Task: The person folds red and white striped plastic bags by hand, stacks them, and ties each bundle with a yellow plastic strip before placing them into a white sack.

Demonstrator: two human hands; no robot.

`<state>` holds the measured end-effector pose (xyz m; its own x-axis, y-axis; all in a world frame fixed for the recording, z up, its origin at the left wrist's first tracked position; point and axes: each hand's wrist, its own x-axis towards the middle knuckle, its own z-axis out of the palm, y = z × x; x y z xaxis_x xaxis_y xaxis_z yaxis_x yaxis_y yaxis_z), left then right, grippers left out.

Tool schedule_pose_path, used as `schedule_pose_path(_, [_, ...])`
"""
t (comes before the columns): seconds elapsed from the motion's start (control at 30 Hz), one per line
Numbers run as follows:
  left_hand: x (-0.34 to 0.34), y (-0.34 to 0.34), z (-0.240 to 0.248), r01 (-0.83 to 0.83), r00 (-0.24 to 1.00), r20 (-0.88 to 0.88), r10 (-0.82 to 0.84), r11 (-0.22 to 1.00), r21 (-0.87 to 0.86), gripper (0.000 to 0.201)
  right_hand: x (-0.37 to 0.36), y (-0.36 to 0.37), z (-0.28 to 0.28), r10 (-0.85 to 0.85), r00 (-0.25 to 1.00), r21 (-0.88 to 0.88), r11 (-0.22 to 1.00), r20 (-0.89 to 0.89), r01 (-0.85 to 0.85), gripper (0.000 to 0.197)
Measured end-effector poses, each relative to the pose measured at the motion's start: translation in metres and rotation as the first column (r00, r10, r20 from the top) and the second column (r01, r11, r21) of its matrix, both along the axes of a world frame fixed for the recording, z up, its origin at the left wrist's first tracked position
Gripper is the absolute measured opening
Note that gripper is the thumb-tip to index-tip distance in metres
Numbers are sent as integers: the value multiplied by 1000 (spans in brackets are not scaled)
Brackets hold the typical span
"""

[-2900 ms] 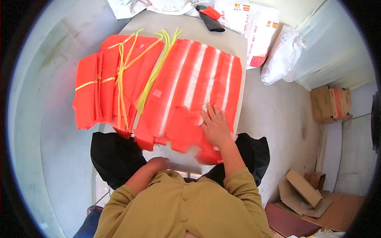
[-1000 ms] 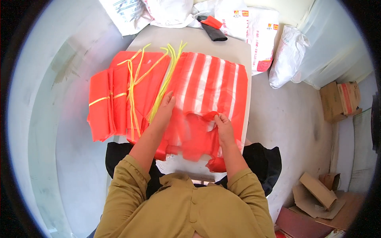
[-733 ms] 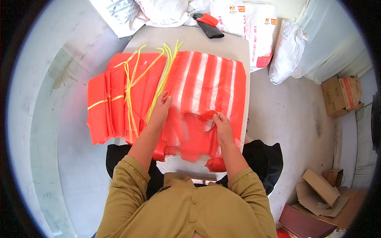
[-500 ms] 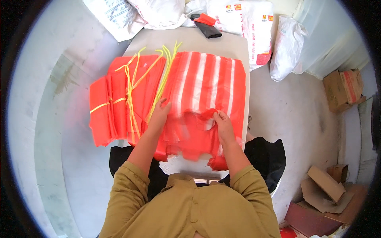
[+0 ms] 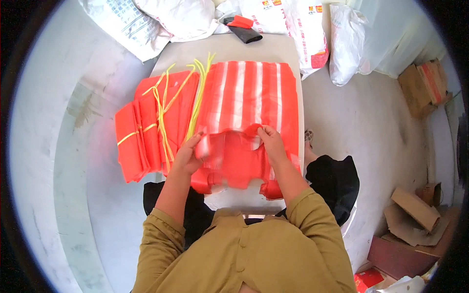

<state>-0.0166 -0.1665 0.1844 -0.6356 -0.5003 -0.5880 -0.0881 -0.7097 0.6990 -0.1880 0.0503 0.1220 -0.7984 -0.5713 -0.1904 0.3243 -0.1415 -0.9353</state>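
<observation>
Holding: right hand clamped an edge of the bags; left hand's grip was unclear.
Bags: lay by the table's right edge, seemingly unbanded, remaining.
Bundles: banded, left edge, apparently done.

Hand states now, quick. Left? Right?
Left hand: at the near edge of the striped red plastic; whether it's closed on it can't be told.
Right hand: closed, pinching that plastic's edge.
</observation>
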Motion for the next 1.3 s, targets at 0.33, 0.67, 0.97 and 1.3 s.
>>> schedule_pose_path(0.33, [13,3,-4,36,999,-5,-36,998,-50,30,6,-3,7,-15,1000,-28,1000,-23,15,19])
schedule_pose_path(0.67, [13,12,24,-26,989,-143,-39,904,-427,28,2,-5,12,-24,966,216,973,-257,81,19])
schedule_pose_path(0.97, [19,14,29,-12,987,-124,-105,713,-701,24,18,4,38,-7,775,188,969,-632,162,23])
schedule_pose_path(1.3, [57,17,1,445,895,367,-252,556,-702,35,9,2,9,-15,869,227,963,-494,145,34])
